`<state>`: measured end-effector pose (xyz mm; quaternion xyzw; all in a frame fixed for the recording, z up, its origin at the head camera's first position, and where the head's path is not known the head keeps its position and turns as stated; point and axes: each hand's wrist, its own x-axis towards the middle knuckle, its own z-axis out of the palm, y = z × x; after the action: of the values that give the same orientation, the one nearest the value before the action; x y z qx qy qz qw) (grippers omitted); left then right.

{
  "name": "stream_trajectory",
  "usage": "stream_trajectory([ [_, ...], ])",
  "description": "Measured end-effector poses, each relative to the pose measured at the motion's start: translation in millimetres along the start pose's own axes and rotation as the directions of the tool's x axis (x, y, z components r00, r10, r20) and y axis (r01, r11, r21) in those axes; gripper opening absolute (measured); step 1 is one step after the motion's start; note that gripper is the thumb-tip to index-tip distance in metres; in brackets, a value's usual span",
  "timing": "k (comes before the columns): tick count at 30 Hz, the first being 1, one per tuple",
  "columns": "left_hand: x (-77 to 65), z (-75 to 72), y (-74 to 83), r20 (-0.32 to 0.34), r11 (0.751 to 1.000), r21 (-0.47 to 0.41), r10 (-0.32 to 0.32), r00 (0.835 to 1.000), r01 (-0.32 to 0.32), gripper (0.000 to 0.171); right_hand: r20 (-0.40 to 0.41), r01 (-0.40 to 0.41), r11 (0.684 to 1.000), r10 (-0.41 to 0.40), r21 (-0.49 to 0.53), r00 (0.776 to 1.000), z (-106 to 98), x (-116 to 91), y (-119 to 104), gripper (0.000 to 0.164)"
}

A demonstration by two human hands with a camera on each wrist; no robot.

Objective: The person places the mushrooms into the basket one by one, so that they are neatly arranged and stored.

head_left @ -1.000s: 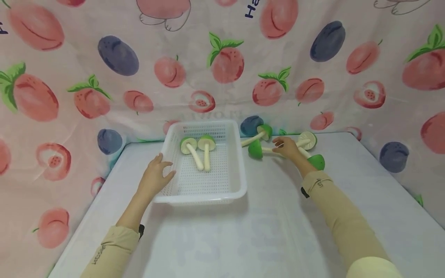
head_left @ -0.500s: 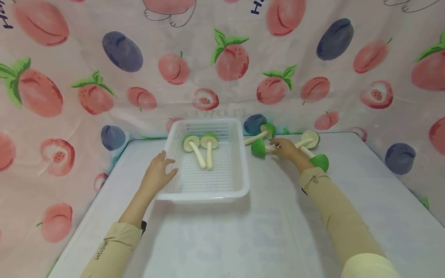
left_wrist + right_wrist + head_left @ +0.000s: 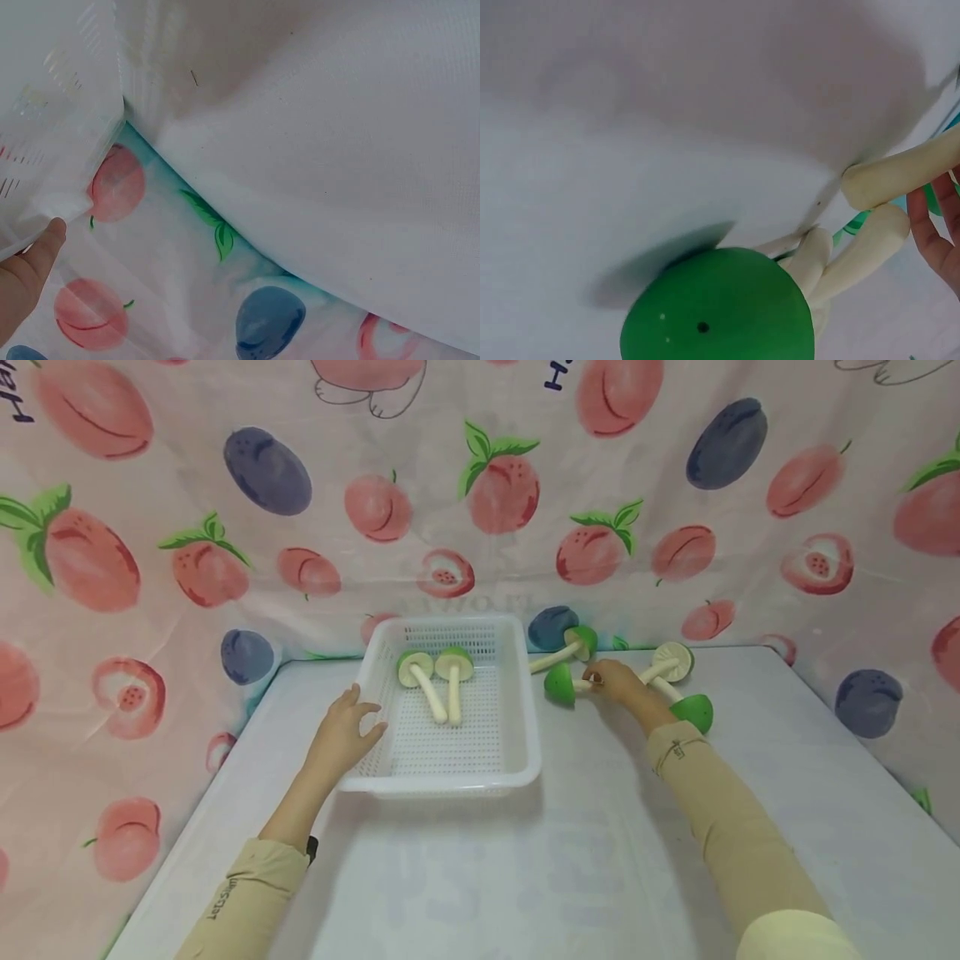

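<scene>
My right hand (image 3: 617,681) pinches the pale stem of a green-capped toy mushroom (image 3: 559,684); its cap points toward the basket. In the right wrist view, my fingers (image 3: 928,232) lie against this thick stem (image 3: 900,174). My left hand (image 3: 341,735) rests at the left rim of a white plastic basket (image 3: 442,782), thumb and index finger spread apart over the inside. The left wrist view has one fingertip (image 3: 57,225) at the basket's edge. Inside the basket lie two toy mushrooms, a left one (image 3: 427,693) and a right one (image 3: 453,689).
Another toy mushroom (image 3: 580,642) lies behind, its stem reaching toward the basket. Just right of my right hand are two more, one showing its pale underside (image 3: 672,662), the other its green cap (image 3: 692,713). Fruit-printed cloth (image 3: 442,485) hangs behind the white table (image 3: 450,877).
My right fingers have closed around the mushroom's stem near its cap. The left hand stays at the basket rim. The whole view has shifted slightly.
</scene>
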<state>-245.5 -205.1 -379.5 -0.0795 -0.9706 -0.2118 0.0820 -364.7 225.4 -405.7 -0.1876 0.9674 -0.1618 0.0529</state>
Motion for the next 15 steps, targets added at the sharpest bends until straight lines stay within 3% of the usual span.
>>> stream_trajectory([
  [15,-1.5,-3.1,2.8,-0.001,1.000,0.006,-0.009,1.000,0.009,0.039,-0.093,-0.031,0.999,0.033,0.024,0.995,4.6,1.6,-4.3,0.025],
])
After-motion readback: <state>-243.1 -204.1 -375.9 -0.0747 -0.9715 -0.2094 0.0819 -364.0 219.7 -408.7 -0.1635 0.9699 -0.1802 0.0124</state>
